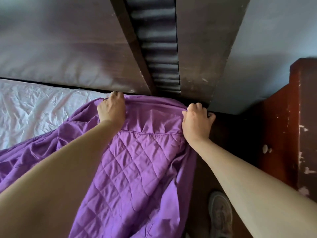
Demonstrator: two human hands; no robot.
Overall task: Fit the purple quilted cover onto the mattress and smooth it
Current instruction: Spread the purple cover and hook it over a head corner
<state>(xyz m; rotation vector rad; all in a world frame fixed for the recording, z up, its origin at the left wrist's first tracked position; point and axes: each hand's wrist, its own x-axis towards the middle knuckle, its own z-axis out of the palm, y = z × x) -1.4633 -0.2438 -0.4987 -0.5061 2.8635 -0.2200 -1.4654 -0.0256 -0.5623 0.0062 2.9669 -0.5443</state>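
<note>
The purple quilted cover [137,162] lies over the near right corner of the mattress [34,107], whose white wrinkled top shows bare at the left. My left hand [112,108] grips the cover's plain edge band at the head of the bed, fingers curled over the fabric by the headboard. My right hand [197,121] grips the same band at the mattress corner, fingers curled down over the side. The quilted panel stretches between my forearms, and loose folds bunch toward the lower left.
A dark wooden headboard [85,48] with a ribbed centre strip [159,48] stands directly behind the mattress. A reddish-brown nightstand [295,117] with a small knob stands at the right. My shoe [221,213] is on the dark floor beside the bed.
</note>
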